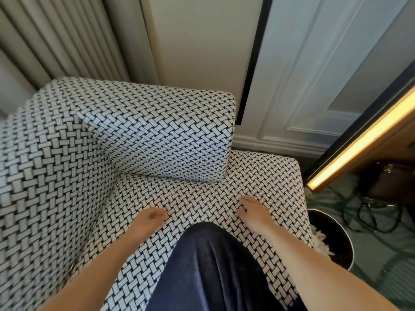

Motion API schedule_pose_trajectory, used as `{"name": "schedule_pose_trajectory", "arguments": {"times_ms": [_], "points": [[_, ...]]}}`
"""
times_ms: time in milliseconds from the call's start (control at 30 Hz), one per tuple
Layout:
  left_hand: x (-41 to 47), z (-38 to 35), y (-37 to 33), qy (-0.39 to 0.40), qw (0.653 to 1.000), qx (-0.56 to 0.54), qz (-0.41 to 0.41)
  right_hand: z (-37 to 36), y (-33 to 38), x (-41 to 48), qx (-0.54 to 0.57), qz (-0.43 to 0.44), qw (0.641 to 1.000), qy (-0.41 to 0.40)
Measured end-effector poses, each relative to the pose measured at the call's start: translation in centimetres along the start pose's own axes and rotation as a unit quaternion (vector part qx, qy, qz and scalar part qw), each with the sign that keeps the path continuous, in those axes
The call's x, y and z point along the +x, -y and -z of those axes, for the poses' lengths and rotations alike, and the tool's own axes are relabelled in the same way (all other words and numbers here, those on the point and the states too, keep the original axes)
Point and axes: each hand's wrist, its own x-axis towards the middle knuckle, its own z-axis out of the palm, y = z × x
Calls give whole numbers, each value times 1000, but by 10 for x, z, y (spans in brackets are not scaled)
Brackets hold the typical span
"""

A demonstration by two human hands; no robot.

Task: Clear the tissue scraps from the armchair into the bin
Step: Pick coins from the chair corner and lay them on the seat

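Woven-patterned armchair [202, 176] fills the view, a dark-clad knee [213, 265] nearest. Both bare forearms reach forward over the seat. The left hand [149, 218] curls its fingertips onto the fabric; whether they pinch anything is unclear. The right hand [252, 212] rests with relaxed, spread fingers. White scraps [321, 241] lie in the bin [336, 230] beside the seat's right edge.

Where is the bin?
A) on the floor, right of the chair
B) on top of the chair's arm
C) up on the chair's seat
A: the black bin stands on the floor just past the right edge of the armchair, with white tissue scraps inside it.
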Motion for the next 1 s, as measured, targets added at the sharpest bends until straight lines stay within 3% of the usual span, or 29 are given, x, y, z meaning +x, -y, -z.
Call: {"name": "schedule_pose_trajectory", "arguments": {"times_ms": [233, 400, 600, 700, 767, 833, 1000], "points": [[-3, -2, 9, -25, 999, -28, -2, -10, -1, -26, 112, 68, 991, -15], [-10, -8, 10, -31, 999, -43, -9, -22, -1, -25, 11, 88, 994, 67], [-15, -8, 21, -31, 998, -41, -28, -25, 0, -33, -56, 104, 991, 66], [-17, -10, 35, -67, 995, 16, -68, -25, 0, -37, -71, 110, 989, 63], [-19, -11, 49, -94, 973, 147, -150, -24, 1, -39, -78, 110, 989, 63], [-19, -14, 63, -72, 920, 300, -241, -24, 2, -40, -77, 108, 989, 60], [-22, -28, 97, 7, 811, 508, -292, -24, 3, -44, 3, 74, 996, 51]]}}
